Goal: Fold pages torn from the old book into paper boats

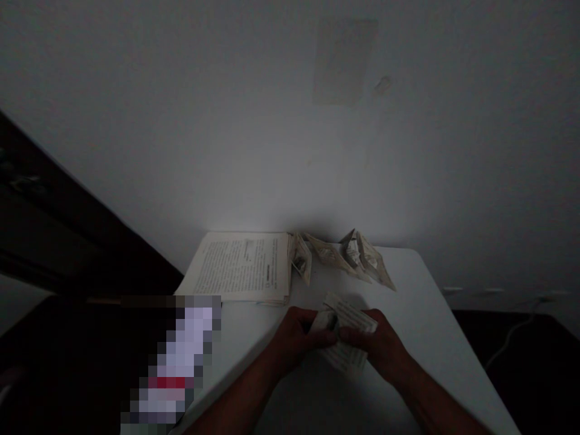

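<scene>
Between my two hands is a folded piece of printed paper, held above the near part of the white table. My left hand grips its left side, with the thumb lying across the front near the middle. On the right side my right hand pinches it, thumb pressed close to the other thumb. A dark gap shows in the paper by the left thumb. The fingers behind the paper are hidden. Just beyond my hands stand several folded paper boats made from printed pages.
A stack of printed sheets lies at the table's back left. The white table meets the wall. A blurred-out bright object is at the left edge. A pale cable hangs at right; a dark door stands left.
</scene>
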### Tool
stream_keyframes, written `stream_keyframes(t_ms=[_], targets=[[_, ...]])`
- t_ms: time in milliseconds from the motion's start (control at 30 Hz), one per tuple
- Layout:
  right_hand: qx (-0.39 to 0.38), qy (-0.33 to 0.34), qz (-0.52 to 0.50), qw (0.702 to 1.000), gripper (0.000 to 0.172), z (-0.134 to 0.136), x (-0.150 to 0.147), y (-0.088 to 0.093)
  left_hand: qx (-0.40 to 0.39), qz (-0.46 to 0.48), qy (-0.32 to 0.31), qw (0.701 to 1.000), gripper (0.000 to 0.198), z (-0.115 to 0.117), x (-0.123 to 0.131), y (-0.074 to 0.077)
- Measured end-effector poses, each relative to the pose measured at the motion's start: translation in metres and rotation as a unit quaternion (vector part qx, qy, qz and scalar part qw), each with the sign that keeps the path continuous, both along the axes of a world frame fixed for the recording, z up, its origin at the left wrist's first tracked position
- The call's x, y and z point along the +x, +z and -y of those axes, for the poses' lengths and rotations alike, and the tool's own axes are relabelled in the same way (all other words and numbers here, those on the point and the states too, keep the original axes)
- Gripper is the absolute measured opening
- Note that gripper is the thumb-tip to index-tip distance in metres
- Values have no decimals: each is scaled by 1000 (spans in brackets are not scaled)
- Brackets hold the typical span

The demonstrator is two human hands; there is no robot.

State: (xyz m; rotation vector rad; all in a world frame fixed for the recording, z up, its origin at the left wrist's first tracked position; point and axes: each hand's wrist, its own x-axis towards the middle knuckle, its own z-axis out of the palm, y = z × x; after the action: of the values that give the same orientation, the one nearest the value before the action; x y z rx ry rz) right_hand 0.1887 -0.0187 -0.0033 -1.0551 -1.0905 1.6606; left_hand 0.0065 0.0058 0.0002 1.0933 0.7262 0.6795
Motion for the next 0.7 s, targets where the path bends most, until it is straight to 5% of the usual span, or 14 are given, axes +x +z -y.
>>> stream_keyframes(t_ms=[433,700], targets=[[-39,-49,-28,998,21,3,4,-5,-26,-79,35,996,34,0,-1,-2],[-35,-17,-93,995,23,1,7,2,-35,-23,27,999,27,-2,-2,-5]])
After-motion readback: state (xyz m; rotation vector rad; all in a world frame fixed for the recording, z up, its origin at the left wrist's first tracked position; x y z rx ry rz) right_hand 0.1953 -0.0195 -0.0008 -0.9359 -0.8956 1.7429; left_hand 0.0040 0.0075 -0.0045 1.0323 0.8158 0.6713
